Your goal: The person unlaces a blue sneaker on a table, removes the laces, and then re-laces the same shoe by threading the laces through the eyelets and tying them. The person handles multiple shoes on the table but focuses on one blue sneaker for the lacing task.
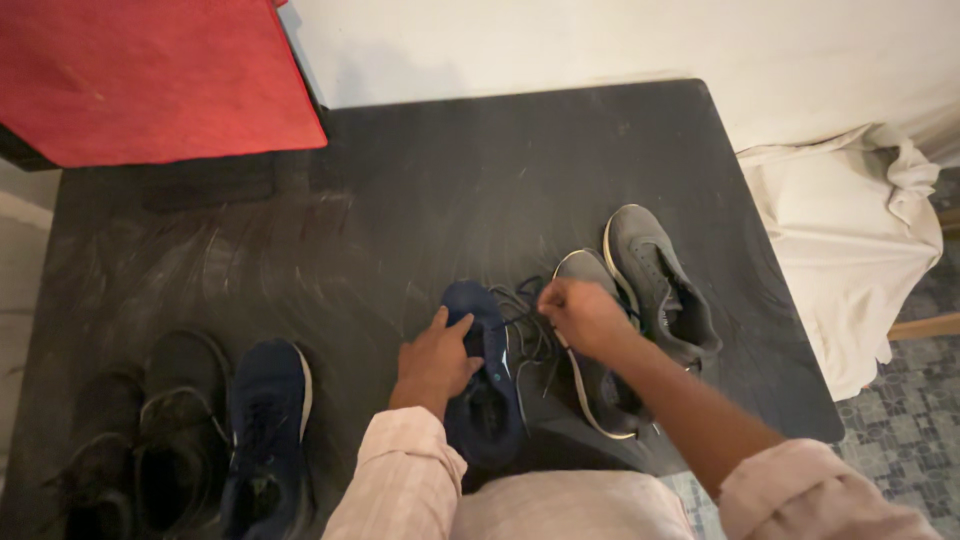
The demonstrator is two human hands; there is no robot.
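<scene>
A dark blue sneaker (482,400) lies on the black table (420,190) in front of me, toe pointing away. My left hand (436,358) rests on its left side, fingers on the upper near the toe. My right hand (583,315) pinches the sneaker's dark laces (525,320), pulled out to the right of the shoe. Two grey sneakers (655,285) with white soles lie just right of my right hand; my forearm crosses the nearer one.
A second dark blue sneaker (268,420) and two black shoes (160,420) sit at the table's near left. A red mat (150,75) covers the far left corner. A chair draped in white cloth (850,230) stands to the right on a patterned floor.
</scene>
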